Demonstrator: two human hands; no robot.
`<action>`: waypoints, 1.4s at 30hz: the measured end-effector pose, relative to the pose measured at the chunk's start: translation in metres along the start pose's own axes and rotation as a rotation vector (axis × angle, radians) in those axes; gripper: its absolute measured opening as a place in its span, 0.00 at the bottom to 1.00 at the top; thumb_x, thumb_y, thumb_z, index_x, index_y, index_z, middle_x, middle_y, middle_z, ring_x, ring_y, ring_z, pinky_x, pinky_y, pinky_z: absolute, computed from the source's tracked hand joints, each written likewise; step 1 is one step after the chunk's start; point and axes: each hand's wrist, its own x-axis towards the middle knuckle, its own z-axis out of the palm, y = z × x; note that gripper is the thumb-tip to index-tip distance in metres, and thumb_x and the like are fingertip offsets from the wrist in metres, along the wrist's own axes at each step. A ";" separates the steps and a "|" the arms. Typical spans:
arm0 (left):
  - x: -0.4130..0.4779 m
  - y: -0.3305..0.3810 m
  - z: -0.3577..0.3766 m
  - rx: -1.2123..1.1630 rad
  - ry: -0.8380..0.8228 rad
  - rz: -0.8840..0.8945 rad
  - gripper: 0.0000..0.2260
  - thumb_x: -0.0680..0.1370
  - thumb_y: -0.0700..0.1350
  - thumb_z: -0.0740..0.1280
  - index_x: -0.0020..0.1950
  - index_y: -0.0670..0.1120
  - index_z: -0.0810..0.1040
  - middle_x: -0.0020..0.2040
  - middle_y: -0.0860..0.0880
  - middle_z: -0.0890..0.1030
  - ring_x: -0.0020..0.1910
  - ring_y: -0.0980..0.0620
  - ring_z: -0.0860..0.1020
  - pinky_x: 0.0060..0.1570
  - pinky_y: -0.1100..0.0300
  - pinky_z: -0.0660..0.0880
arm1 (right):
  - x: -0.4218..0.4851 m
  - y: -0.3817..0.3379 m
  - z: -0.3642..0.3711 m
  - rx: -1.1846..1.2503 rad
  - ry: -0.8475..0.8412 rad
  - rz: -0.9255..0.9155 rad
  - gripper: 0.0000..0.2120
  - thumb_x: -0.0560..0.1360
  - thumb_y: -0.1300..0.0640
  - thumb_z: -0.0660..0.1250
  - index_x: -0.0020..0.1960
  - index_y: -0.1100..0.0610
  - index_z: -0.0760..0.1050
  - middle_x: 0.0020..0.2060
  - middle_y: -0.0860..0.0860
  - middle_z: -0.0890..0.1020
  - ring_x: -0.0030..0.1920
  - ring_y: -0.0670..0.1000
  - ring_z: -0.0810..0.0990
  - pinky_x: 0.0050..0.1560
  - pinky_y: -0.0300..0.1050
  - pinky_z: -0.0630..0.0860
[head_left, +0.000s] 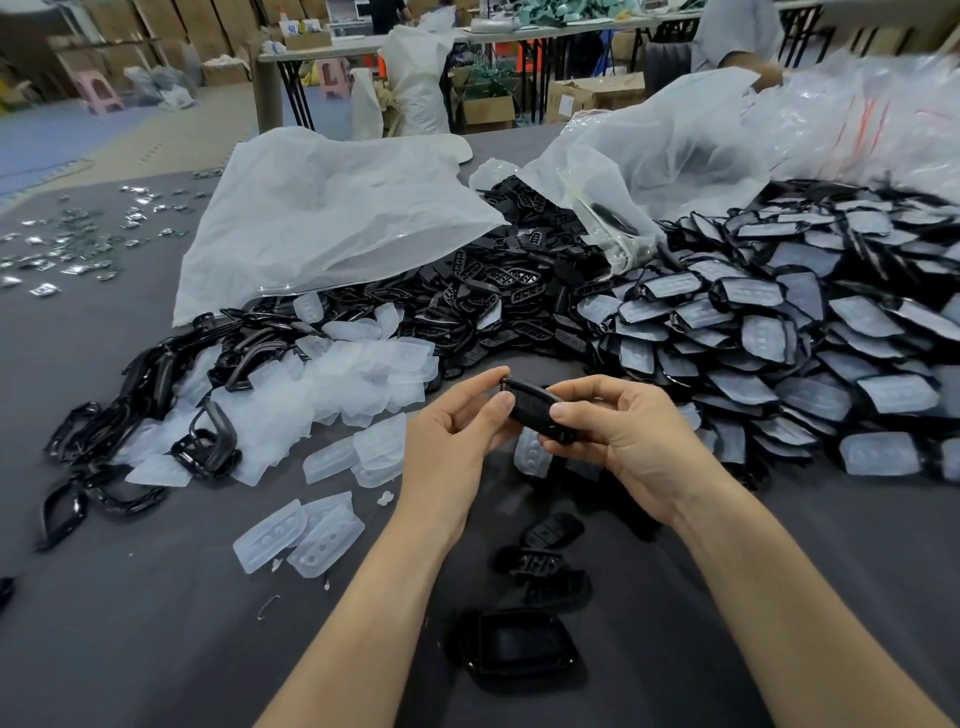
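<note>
Both hands hold one small black plastic shell (535, 410) above the grey table (156, 623). My left hand (457, 436) pinches its left end between thumb and fingers. My right hand (618, 436) grips its right end, thumb on top. A translucent white rubber pad (532, 457) lies just beneath the hands. Loose translucent pads (301, 535) lie at the lower left. A few black parts (545, 566) and a black frame (514, 644) lie between my forearms.
A heap of black frames and translucent pads (249, 395) spreads at the left. A big pile of assembled black-and-white pieces (779, 332) fills the right. Plastic bags (332, 218) lie behind. Small shiny parts (78, 239) scatter at far left. Another person (737, 36) works behind.
</note>
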 end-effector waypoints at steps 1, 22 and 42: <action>0.000 0.000 0.000 0.001 0.000 -0.005 0.10 0.76 0.37 0.69 0.53 0.49 0.83 0.48 0.45 0.86 0.49 0.51 0.84 0.48 0.63 0.79 | 0.000 0.000 0.001 0.001 0.000 0.003 0.04 0.72 0.71 0.68 0.46 0.67 0.77 0.33 0.56 0.83 0.33 0.51 0.83 0.33 0.40 0.80; -0.002 0.001 0.000 0.019 0.018 0.007 0.06 0.73 0.43 0.71 0.47 0.51 0.86 0.43 0.45 0.86 0.40 0.51 0.81 0.44 0.62 0.80 | -0.002 -0.001 0.003 -0.093 -0.054 0.060 0.07 0.73 0.67 0.68 0.50 0.67 0.79 0.36 0.58 0.83 0.30 0.50 0.78 0.26 0.36 0.74; -0.002 0.001 -0.001 0.173 -0.084 0.092 0.17 0.75 0.36 0.70 0.58 0.53 0.79 0.38 0.54 0.84 0.38 0.62 0.80 0.42 0.71 0.74 | -0.001 0.007 0.004 -0.195 -0.012 -0.035 0.01 0.74 0.67 0.68 0.44 0.65 0.78 0.37 0.60 0.78 0.31 0.45 0.80 0.33 0.38 0.79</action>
